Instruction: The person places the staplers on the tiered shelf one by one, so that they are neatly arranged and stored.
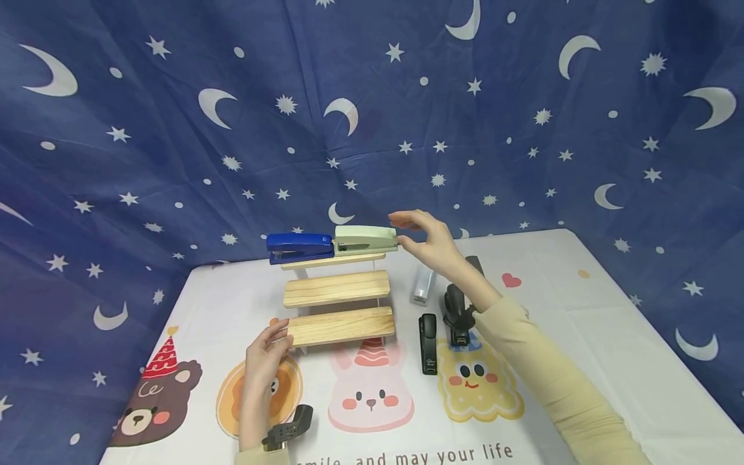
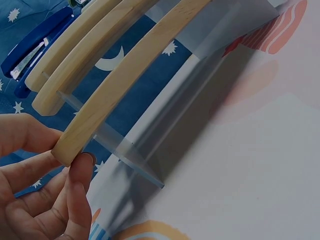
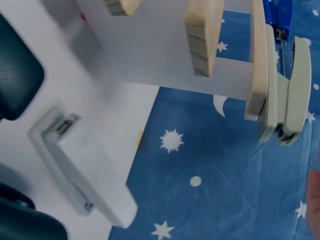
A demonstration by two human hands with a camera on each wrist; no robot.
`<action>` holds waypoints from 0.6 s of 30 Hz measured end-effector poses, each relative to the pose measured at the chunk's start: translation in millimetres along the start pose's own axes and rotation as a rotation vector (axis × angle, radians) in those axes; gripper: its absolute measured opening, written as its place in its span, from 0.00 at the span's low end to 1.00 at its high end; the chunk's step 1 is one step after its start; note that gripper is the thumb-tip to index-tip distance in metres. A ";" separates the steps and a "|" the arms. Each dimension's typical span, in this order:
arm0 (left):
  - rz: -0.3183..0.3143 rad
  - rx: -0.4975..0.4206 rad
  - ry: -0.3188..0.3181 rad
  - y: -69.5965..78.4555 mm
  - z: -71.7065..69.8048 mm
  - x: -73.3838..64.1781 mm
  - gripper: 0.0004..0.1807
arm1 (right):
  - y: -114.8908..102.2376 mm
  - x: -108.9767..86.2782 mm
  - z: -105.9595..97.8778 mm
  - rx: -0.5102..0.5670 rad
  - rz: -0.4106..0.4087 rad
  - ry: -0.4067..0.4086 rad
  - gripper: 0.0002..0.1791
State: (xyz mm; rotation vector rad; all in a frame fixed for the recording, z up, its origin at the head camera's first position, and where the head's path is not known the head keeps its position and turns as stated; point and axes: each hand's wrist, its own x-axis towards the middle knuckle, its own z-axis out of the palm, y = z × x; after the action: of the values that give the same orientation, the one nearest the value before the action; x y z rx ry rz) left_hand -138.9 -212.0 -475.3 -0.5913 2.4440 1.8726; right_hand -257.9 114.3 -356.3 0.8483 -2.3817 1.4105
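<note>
A three-step wooden shelf (image 1: 340,326) with clear side supports stands on the table. My left hand (image 1: 266,352) pinches the left end of its lowest board (image 2: 105,95) between thumb and fingers. On the top board lie a blue stapler (image 1: 299,245) at the left and a pale green stapler (image 1: 365,239) at the right, end to end. Beside the green stapler's right end is my right hand (image 1: 427,242), thumb and fingers spread apart and holding nothing. In the right wrist view a bit of that hand (image 3: 313,197) shows at the edge, apart from the green stapler (image 3: 299,85).
Right of the shelf lie a whitish, see-through stapler (image 1: 423,285), a small black stapler (image 1: 428,344) and a larger black stapler (image 1: 456,313). Another dark object (image 1: 475,263) is partly behind my right forearm. A blue star-patterned curtain (image 1: 372,129) hangs behind the table.
</note>
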 end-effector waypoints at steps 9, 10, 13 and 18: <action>-0.004 0.006 0.004 1.5 0.6 0.7 0.24 | 13.2 -34.7 -6.0 -0.035 0.048 0.068 0.23; -0.006 0.004 0.004 1.6 0.7 0.7 0.24 | 14.9 -38.5 -6.5 -0.042 0.054 0.083 0.23; -0.010 0.003 0.004 1.9 0.9 0.4 0.24 | 19.6 -49.6 -7.8 -0.060 0.066 0.133 0.23; -0.010 -0.009 0.007 1.5 1.2 -0.5 0.24 | 21.3 -68.9 -10.9 -0.047 0.072 0.211 0.22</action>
State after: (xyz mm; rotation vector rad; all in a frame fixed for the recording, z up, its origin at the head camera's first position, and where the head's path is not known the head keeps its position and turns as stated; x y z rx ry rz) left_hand -139.1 -210.5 -474.2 -0.6105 2.4331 1.8825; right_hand -216.3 156.0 -399.4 0.5760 -2.2954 1.3894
